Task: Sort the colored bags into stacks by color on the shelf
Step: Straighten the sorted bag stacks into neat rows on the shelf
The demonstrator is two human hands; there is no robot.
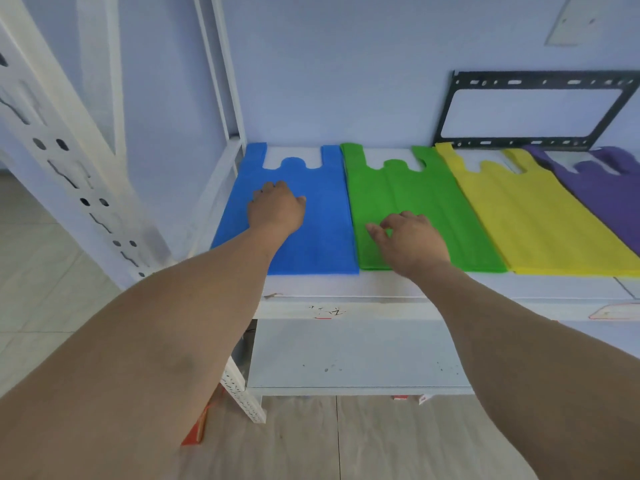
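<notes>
Four stacks lie side by side on the shelf (346,289): blue (318,216) at the left, then green (415,192), yellow (530,216), and purple (602,192) at the far right, cut by the frame edge. Their handles all point to the far side, toward the wall. A black metal frame (533,109) leans against the wall behind the yellow and purple.

My left hand (275,207) rests on the blue stack, knuckles up, fingers curled under and pressing down; I pinch nothing with it. My right hand (410,239) sits on the near part of the green stack, fingers loosely spread, thumb and forefinger close together at the cloth. Whether they nip the top bag I cannot tell.

I judge the sorting to be nearly done, and this step to be squaring and flattening the piles. To do it well, I should keep the left palm flat to hold the blue still while the right smooths green from the near edge toward the handles, not sideways, since green and blue touch along their long edges and a sideways push would ride one over the other. The cloth looks thin and limp, so light strokes should serve; hard ones may wrinkle the top bag.
</notes>
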